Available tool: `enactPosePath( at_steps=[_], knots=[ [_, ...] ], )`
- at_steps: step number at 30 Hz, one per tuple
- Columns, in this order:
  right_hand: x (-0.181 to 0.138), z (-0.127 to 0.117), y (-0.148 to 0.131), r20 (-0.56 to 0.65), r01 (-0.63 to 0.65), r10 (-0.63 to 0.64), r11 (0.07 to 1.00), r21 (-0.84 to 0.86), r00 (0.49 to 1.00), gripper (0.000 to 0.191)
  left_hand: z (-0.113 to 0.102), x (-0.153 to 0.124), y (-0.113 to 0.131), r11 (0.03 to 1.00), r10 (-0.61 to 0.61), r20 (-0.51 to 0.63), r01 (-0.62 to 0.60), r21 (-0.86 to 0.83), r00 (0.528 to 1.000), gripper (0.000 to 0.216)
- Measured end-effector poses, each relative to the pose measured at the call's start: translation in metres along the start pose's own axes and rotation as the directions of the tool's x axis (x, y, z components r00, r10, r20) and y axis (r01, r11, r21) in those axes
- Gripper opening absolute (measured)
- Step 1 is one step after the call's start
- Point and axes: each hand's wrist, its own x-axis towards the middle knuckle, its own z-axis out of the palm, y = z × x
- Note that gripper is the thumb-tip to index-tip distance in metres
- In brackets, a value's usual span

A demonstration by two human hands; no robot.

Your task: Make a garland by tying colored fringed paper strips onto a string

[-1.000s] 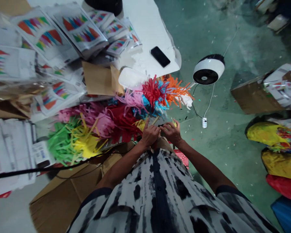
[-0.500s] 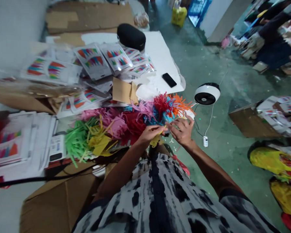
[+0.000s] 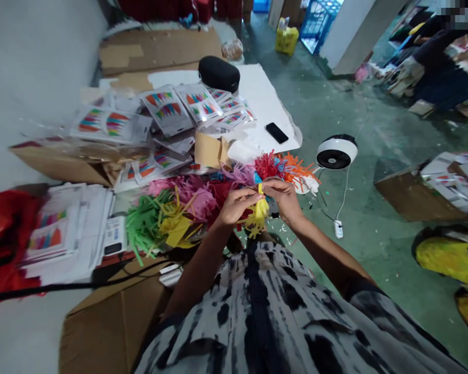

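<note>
Pinching 1 yellow paper tassel (image 3: pixel 259 214) at its top with left hand (image 3: pixel 237 205) and right hand (image 3: pixel 285 197), both clamped on it fingertip to fingertip. Hanging fringe-down between the wrists, just in front of the heap of coloured fringes (image 3: pixel 183 205). Drawn closer together than 0.5 s ago and raised slightly, so now held as 1 bundle. Well apart from the white fan (image 3: pixel 336 152) on the floor.
</note>
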Motion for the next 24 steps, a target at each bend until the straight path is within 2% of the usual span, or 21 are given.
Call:
enactPosePath(
  at_steps=[2, 4, 8, 11, 13, 14, 16, 18, 20, 22, 24],
  knots=[
    [0.004, 0.003, -0.005, 0.042, -0.016, 0.015, 0.999, 0.035, 0.999, 0.020, -0.004, 0.000, 0.002, 1.000, 0.002, -0.038, -0.003, -0.025, 0.999, 0.030],
    [0.007, 0.005, -0.007, 0.107, -0.027, 0.022, 0.999, 0.045, 0.994, 0.026, -0.005, 0.000, 0.001, 0.994, 0.024, -0.140, -0.038, -0.101, 0.990, 0.029],
    [0.009, 0.010, 0.006, 0.300, -0.017, 0.022, 1.000, -0.020, 0.954, 0.041, -0.004, 0.006, 0.003, 0.957, 0.053, -0.315, -0.139, -0.254, 0.947, 0.029],
    [0.011, 0.005, 0.028, 0.420, 0.066, 0.032, 0.974, -0.217, 0.907, 0.033, -0.010, 0.012, 0.014, 0.936, 0.076, -0.406, -0.205, -0.285, 0.911, 0.028],
    [0.017, -0.004, 0.040, 0.495, 0.144, 0.091, 0.898, -0.416, 0.864, 0.027, -0.017, 0.015, 0.022, 0.924, 0.123, -0.466, -0.273, -0.269, 0.876, 0.028],
    [0.022, -0.009, 0.043, 0.501, 0.179, 0.116, 0.846, -0.502, 0.857, 0.022, -0.021, 0.016, 0.027, 0.925, 0.156, -0.491, -0.301, -0.232, 0.857, 0.028],
    [0.034, -0.017, 0.041, 0.440, 0.206, 0.091, 0.788, -0.581, 0.893, 0.016, -0.025, 0.018, 0.033, 0.941, 0.224, -0.530, -0.323, -0.100, 0.818, 0.028],
    [0.048, -0.020, 0.030, 0.345, 0.215, -0.037, 0.842, -0.494, 0.938, 0.026, -0.022, 0.022, 0.036, 0.955, 0.283, -0.527, -0.286, 0.077, 0.801, 0.027],
    [0.063, -0.017, 0.014, 0.316, 0.254, -0.155, 0.919, -0.301, 0.936, 0.033, -0.014, 0.028, 0.036, 0.940, 0.332, -0.488, -0.241, 0.241, 0.807, 0.024],
    [0.077, -0.012, 0.000, 0.324, 0.266, -0.202, 0.950, -0.165, 0.924, 0.032, -0.003, 0.035, 0.035, 0.910, 0.364, -0.427, -0.218, 0.353, 0.828, 0.022],
    [0.090, -0.009, -0.006, 0.299, 0.232, -0.189, 0.966, -0.114, 0.935, 0.027, 0.007, 0.043, 0.032, 0.892, 0.372, -0.388, -0.209, 0.400, 0.844, 0.021]
  ],
)
